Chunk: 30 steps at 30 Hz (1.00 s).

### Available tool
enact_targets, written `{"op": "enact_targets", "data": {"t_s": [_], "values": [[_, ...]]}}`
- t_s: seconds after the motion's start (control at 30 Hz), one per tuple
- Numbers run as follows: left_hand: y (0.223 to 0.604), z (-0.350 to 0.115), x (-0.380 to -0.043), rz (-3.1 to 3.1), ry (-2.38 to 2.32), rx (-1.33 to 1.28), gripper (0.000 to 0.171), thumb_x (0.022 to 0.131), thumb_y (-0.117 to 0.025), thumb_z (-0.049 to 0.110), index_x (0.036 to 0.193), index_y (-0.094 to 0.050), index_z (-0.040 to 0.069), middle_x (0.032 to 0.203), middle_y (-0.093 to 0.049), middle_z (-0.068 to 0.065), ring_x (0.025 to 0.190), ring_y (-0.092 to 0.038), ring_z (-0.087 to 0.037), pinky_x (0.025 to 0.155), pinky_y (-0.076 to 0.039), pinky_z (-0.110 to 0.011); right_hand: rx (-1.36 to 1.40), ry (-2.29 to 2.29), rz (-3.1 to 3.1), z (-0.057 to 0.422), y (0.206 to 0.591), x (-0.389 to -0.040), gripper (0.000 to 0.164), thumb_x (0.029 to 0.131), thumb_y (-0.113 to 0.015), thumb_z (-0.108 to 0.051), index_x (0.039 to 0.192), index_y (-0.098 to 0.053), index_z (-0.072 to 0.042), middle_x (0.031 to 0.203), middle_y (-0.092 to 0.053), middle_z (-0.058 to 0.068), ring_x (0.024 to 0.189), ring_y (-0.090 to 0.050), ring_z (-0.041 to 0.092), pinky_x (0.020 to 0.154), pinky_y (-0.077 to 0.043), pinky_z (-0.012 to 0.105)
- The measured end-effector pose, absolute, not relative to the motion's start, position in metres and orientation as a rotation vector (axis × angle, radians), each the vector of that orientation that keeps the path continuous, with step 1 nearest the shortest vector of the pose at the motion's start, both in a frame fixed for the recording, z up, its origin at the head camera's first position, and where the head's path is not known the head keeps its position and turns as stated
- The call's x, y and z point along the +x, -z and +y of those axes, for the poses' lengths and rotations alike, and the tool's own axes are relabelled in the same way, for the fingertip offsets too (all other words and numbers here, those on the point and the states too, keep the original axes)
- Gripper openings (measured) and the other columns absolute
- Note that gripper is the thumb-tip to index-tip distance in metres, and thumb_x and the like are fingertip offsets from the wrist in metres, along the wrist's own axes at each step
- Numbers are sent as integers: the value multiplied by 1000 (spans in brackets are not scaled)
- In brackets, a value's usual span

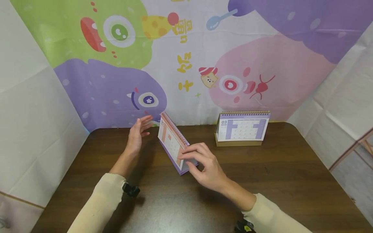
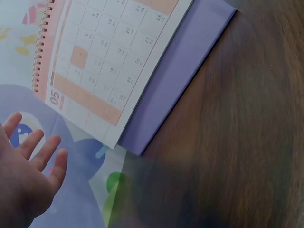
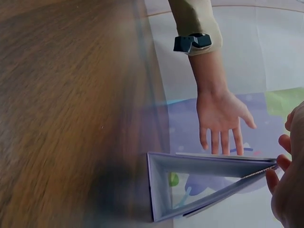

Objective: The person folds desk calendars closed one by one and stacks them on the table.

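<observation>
A desk calendar (image 1: 172, 142) with an orange-and-white page, a spiral-bound top and a purple base stands slantwise on the table. The number 05 shows on its page (image 2: 102, 61) in the left wrist view. My left hand (image 1: 136, 134) is apart from it on the left, fingers extended and palm towards the page. At the calendar's near end is my right hand (image 1: 206, 165), fingertips right at the upper corner and thumb lower down. From the right wrist view, the calendar's hollow triangular side (image 3: 159, 190) faces the camera, with the right fingers (image 3: 283, 162) beside its spiral edge.
A second desk calendar (image 1: 244, 127), with a purple-and-white page marked 03 and a tan base, stands at the back right of the dark wooden table (image 1: 276, 181). Behind the table hangs a cartoon-printed cloth (image 1: 192, 106). White sheets (image 1: 35, 106) hang at both sides.
</observation>
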State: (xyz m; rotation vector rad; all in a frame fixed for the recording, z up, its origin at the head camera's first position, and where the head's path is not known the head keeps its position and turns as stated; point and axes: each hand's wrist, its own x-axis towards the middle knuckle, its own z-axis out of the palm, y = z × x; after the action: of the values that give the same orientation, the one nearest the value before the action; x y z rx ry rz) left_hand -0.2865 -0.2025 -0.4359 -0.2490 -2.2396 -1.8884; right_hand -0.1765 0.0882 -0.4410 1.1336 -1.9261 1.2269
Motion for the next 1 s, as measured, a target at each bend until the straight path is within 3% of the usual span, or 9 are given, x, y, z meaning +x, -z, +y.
{"op": "enact_targets", "data": {"t_s": [0.13, 0.2, 0.27, 0.43, 0.5, 0.77, 1.0], "values": [[436, -197, -286, -2282, 1876, -299, 70, 123, -15, 41, 163, -51, -4, 171, -50, -31, 141, -69, -22, 95, -51, -19, 1099, -1224, -1949, 95, 442, -176, 35, 90, -75, 13, 117, -82, -8, 120, -77, 11, 116, -67, 29, 96, -58, 32], [436, -195, -286, -2306, 1860, -333, 69, 123, -16, 41, 164, -50, -3, 172, -50, -30, 150, -62, -41, 98, -50, -22, 1079, -1224, -1960, 98, 443, -176, 35, 90, -74, 13, 118, -81, -8, 120, -78, 12, 115, -68, 28, 96, -58, 32], [435, -193, -286, -2330, 1844, -369, 68, 123, -17, 39, 165, -49, -3, 173, -49, -30, 155, -54, -51, 104, -49, -29, 1058, -1229, -1979, 101, 443, -177, 36, 91, -74, 12, 121, -80, -7, 121, -78, 12, 115, -68, 27, 98, -58, 32], [436, -189, -285, -2381, 1799, -434, 63, 123, -20, 35, 167, -47, -2, 175, -47, -28, 158, -51, -53, 118, -46, -60, 973, -1297, -2039, 106, 445, -177, 38, 95, -75, 11, 130, -77, -4, 124, -78, 13, 115, -70, 28, 97, -60, 29], [436, -188, -285, -2388, 1791, -444, 62, 123, -21, 34, 167, -47, -2, 175, -48, -27, 158, -52, -52, 120, -44, -66, 932, -1328, -2060, 108, 446, -176, 39, 96, -76, 10, 133, -75, -2, 127, -78, 14, 117, -72, 29, 96, -61, 27], [437, -187, -285, -2378, 1772, -443, 62, 123, -22, 33, 165, -50, -2, 172, -51, -28, 155, -54, -52, 114, -48, -54, 817, -1403, -2145, 114, 448, -171, 40, 102, -72, 4, 142, -71, -2, 140, -78, 18, 127, -74, 33, 99, -62, 24], [439, -188, -285, -2374, 1789, -463, 61, 123, -22, 32, 166, -49, -3, 172, -51, -29, 157, -53, -53, 116, -49, -63, 753, -1490, -2244, 115, 452, -168, 43, 107, -70, 1, 149, -68, -2, 147, -76, 19, 133, -74, 38, 97, -66, 29]]}}
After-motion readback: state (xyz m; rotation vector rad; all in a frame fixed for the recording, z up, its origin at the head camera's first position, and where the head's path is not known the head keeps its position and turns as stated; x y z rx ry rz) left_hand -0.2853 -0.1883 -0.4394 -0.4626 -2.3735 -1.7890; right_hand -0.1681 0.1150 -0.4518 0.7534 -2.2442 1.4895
